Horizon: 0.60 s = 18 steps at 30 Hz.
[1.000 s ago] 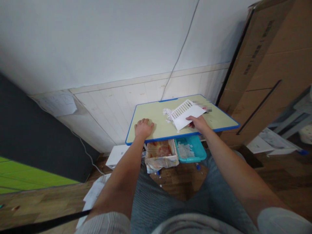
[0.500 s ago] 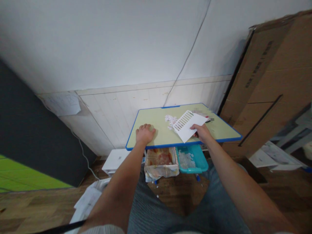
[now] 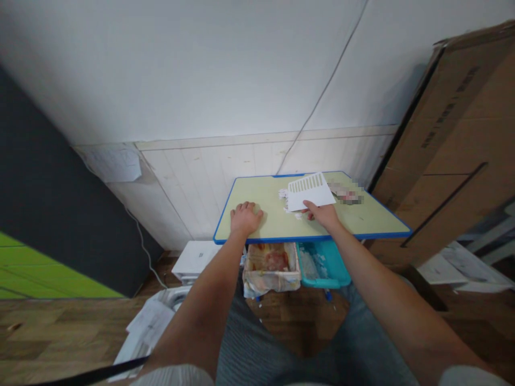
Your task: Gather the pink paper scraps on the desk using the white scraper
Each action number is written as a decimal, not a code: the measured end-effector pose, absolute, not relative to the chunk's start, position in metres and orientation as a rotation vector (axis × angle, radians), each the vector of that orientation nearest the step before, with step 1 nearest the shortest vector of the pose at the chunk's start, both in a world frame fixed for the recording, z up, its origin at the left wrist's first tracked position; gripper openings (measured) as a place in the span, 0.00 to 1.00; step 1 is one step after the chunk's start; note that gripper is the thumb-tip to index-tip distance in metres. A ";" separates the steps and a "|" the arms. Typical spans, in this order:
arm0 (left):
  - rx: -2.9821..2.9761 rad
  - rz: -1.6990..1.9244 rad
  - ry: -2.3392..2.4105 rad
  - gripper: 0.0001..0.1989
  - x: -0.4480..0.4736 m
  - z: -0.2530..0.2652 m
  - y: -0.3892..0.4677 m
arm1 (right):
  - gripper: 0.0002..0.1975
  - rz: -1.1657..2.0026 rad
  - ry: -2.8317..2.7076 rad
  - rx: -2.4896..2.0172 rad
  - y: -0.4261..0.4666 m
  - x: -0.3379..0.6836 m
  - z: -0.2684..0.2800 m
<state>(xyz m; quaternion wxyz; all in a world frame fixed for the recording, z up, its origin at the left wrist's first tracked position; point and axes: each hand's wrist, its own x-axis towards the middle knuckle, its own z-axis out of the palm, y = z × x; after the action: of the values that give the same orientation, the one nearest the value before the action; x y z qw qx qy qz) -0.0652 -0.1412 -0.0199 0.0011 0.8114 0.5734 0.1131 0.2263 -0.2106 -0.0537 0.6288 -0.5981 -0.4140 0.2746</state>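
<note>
My right hand (image 3: 321, 213) grips a white card with a row of slots (image 3: 309, 193) by its near edge, thumb on top. The card is held over the pale yellow-green table (image 3: 273, 228) with the blue rim. Small white paper pieces (image 3: 282, 194) lie on the tabletop, partly covered by the card. At the left side of the table, my left hand (image 3: 245, 219) rests palm down with its fingers stretched out, holding nothing. A blurred-out item (image 3: 349, 194) lies to the right of the card.
Beneath the table's front edge are a cloth-lined basket (image 3: 272, 281) and a teal plastic bin (image 3: 322, 282) with whitish bits inside. A tall cardboard box (image 3: 450, 161) leans at the right. A white box (image 3: 196, 257) stands left of the basket. A cable (image 3: 328, 86) runs down the wall.
My right hand has turned the slotted card and shifted it toward the far side of the table. My left hand stays flat on the tabletop. The camera view has shifted slightly.
</note>
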 end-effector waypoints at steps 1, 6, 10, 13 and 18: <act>2.543 0.353 1.803 0.28 -0.065 -0.020 -0.141 | 0.18 0.628 -0.957 -1.372 -0.211 0.226 -0.053; 2.525 0.366 1.797 0.29 -0.064 -0.021 -0.140 | 0.20 0.623 -0.962 -1.354 -0.216 0.229 -0.050; 2.526 0.372 1.787 0.28 -0.064 -0.020 -0.139 | 0.19 0.623 -0.944 -1.354 -0.216 0.228 -0.050; 2.514 0.368 1.791 0.29 -0.064 -0.020 -0.139 | 0.18 0.614 -0.929 -1.366 -0.217 0.228 -0.050; 2.520 0.375 1.791 0.28 -0.064 -0.022 -0.139 | 0.15 0.618 -0.919 -1.378 -0.222 0.227 -0.050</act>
<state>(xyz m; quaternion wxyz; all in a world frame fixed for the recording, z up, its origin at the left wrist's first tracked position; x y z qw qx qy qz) -0.0642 -0.1385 -0.0217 0.0139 0.8092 0.5750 0.1203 0.2274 -0.2217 -0.0500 0.6342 -0.6027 -0.4020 0.2701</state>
